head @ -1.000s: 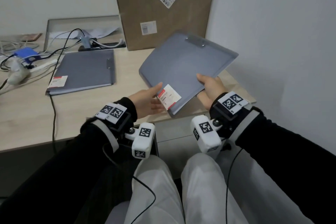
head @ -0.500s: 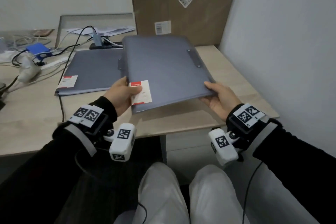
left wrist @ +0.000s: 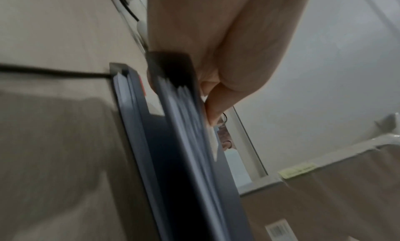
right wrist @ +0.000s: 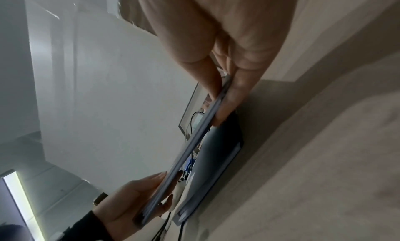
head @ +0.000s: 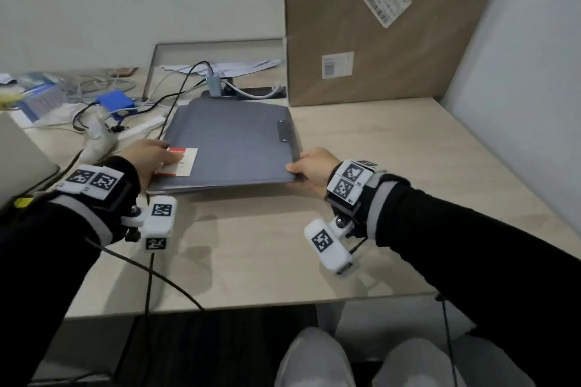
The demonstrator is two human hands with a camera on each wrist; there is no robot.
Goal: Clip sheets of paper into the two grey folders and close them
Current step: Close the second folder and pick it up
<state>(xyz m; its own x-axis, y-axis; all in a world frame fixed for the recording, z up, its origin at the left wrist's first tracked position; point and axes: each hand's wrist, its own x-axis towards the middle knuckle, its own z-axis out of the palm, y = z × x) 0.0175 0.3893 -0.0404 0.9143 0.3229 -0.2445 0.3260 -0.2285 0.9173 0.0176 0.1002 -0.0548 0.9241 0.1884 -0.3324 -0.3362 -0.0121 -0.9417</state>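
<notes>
- Lowering the top folder [head: 232, 148] onto the lower folder [left wrist: 129, 125], at 12 o'clock on the desk [head: 283, 261]; a skewed drop would leave the stack crooked
- Left hand [head: 147, 160] pinches its 8 o'clock corner, right hand [head: 314, 166] its 4 o'clock corner; letting go unevenly could slide it off
- Sheets [left wrist: 186, 125] fan at its edge and might slip out
</notes>
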